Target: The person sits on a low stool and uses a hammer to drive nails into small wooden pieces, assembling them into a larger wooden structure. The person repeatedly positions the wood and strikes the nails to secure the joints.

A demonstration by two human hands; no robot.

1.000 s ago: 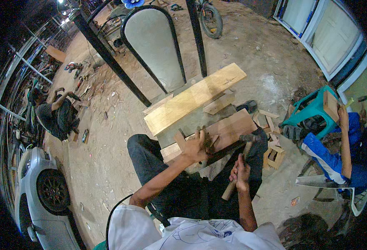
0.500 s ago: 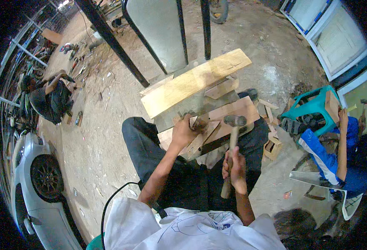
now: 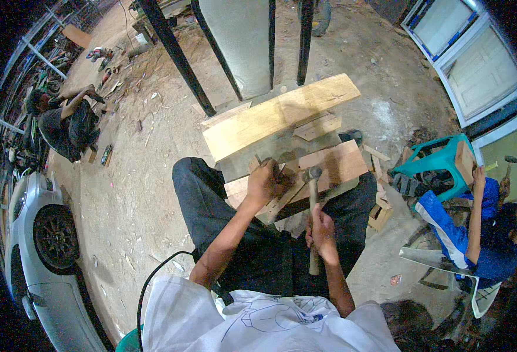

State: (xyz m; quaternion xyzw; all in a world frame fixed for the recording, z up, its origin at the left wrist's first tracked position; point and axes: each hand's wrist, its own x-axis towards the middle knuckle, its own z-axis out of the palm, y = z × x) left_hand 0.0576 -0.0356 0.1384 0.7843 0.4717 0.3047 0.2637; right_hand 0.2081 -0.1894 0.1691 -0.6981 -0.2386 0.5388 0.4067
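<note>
My right hand [image 3: 321, 232] is closed round the wooden handle of a hammer [image 3: 313, 186]. Its metal head is just right of my left hand [image 3: 265, 183], over a reddish wooden board [image 3: 341, 163] in front of my knees. My left hand is closed on a small piece of wood [image 3: 282, 168], mostly hidden by the fingers. Below it, narrow wood strips [image 3: 286, 200] lie at a slant across the board. Whether the hammer head touches the wood, I cannot tell.
Beyond the board lies a long pale plank [image 3: 282, 116], with a black-framed panel [image 3: 236, 47] behind it. At right, a person [image 3: 493, 234] holds wood on a green stool [image 3: 437, 161]. Another person [image 3: 68, 126] crouches at left, behind a silver car [image 3: 50, 293]. Wood offcuts [image 3: 380, 214] lie by my right knee.
The hammer head has moved left and slightly nearer to my left hand, and my right hand has shifted left with it. My left hand keeps its closed hold. The whole view has shifted slightly.
</note>
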